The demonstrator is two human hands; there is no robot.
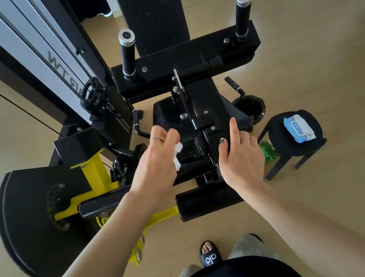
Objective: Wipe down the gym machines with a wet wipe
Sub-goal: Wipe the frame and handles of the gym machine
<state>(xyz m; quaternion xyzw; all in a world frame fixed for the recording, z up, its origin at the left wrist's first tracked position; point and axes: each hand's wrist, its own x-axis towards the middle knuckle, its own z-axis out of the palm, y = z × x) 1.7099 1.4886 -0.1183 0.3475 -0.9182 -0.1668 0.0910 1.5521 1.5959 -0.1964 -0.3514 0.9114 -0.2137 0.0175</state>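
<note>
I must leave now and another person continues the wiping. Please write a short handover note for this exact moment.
Left hand holds the wet wipe over the black seat of the machine. Right hand rests open on the centre frame, holding nothing. The wipes pack lies on the black stool to the right. How much is already wiped cannot be told; upright handles and back pad probably remain.
</note>
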